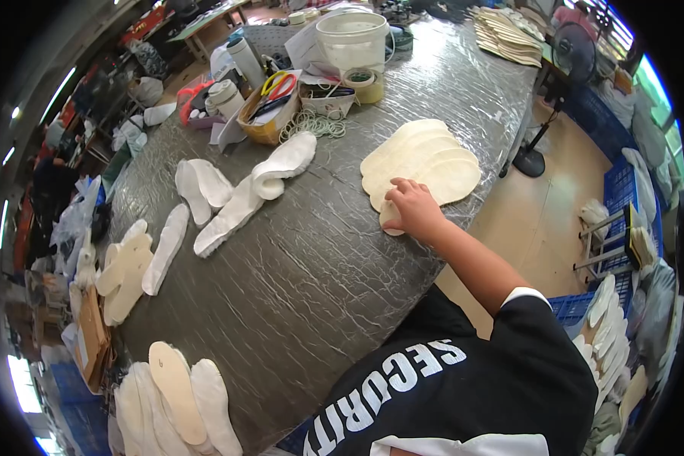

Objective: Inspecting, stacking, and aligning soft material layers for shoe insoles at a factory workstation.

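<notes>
Your right hand (416, 210) is over the near end of a fanned stack of cream insoles (425, 156), toward the right edge of the dark table (304, 304). Fingers bent, thumb held apart from them, an insole showing in the gap; you touch the stack, but whether you grip a piece I cannot tell. Your left hand is out of view. Left of the stack: loose white insoles (235, 216), some overlapping (one curls over at its middle). Near left: a further group of insoles (178, 395), one cream piece on top. Far side: a white bucket (349, 39), tape rolls (368, 91), and a yellowish container (262, 131) holding scissors (279, 83), beside looped pale cord (315, 125).
</notes>
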### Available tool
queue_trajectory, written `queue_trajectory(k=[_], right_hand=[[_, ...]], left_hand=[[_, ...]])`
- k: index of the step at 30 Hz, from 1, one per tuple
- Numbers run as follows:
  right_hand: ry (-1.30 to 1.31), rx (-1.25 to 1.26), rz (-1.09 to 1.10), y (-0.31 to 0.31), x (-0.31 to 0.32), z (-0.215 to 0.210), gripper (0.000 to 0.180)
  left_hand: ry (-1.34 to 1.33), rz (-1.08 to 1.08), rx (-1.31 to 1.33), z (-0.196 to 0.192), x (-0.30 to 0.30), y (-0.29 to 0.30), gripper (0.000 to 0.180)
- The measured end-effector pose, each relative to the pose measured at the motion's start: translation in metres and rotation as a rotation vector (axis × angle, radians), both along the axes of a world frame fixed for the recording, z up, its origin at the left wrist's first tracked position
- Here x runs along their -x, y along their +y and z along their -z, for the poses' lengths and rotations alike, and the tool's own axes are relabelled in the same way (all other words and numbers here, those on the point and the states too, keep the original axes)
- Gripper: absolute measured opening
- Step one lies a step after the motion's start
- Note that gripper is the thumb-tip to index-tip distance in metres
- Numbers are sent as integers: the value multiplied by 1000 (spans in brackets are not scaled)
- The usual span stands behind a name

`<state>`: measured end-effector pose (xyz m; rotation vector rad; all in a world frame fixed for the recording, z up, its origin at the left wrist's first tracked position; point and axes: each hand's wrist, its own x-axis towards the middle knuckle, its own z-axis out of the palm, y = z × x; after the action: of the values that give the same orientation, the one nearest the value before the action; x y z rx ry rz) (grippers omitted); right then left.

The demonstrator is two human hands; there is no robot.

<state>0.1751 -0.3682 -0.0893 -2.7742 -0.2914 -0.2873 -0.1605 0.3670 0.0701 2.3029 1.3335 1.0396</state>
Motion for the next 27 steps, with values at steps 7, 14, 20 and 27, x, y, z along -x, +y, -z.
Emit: queue_trajectory(k=[7, 14, 20, 27], right_hand=[[37, 223, -215, -3, 10, 3, 38], [-163, -831, 209, 4, 22, -6, 16], [-107, -910, 70, 11, 47, -4, 18], [-709, -1289, 492, -130, 25, -43, 20]], left_hand=[[379, -152, -834, -16, 0, -58, 31], [-35, 1076, -71, 52, -183, -307, 28], [-85, 1971, -208, 108, -285, -526, 35], [438, 1968, -109, 170, -319, -561, 16]])
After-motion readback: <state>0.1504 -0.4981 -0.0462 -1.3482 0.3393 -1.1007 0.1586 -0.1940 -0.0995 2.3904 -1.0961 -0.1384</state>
